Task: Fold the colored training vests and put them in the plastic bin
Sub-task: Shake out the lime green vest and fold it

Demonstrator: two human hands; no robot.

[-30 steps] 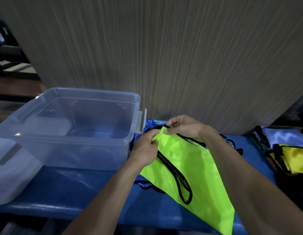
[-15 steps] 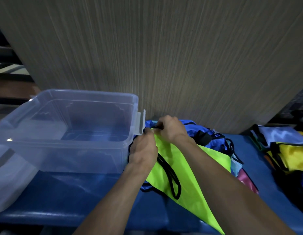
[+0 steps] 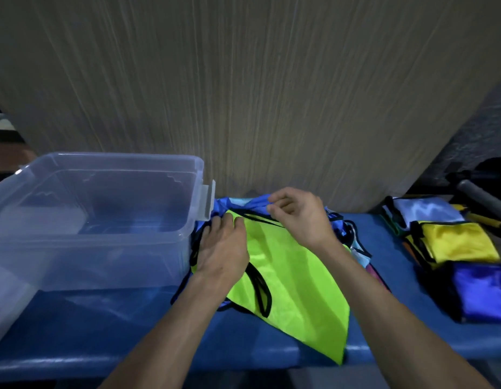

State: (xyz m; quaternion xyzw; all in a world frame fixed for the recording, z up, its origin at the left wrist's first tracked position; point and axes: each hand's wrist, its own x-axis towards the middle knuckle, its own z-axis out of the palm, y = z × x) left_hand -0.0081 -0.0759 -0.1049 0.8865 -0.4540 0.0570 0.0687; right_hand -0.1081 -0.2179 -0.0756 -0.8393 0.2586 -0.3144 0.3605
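Neon green vest point(image 3: 294, 279) with black trim at centre frame, spread flat on blue surface point(image 3: 103, 327), lower corner hanging past the near edge. Left hand point(image 3: 221, 251) palm-down on the vest's left part, fingers point(image 3: 229, 223) held together and laid flat along the upper left edge, pressing cloth down. Right hand point(image 3: 297, 214) just above and right of it, fingers curled, thumb and forefinger pinching the black-trimmed top edge of the vest. Crumpled blue vests point(image 3: 252, 202) beneath and behind the green one, against the grey wood-grain panel point(image 3: 243, 94) filling the upper frame. Clear plastic bin point(image 3: 98, 220) at left of frame, upright, just beside the left hand; latch tab at its right end close to the fingertips; nothing visible inside but blue showing through the bottom. Far right of frame: folded stack well apart from the hands, with pale blue-white vest point(image 3: 429, 210), yellow vest point(image 3: 457, 241) and dark blue vest point(image 3: 485, 290). Bin lid point(image 3: 5, 304) partly visible at lower left edge.
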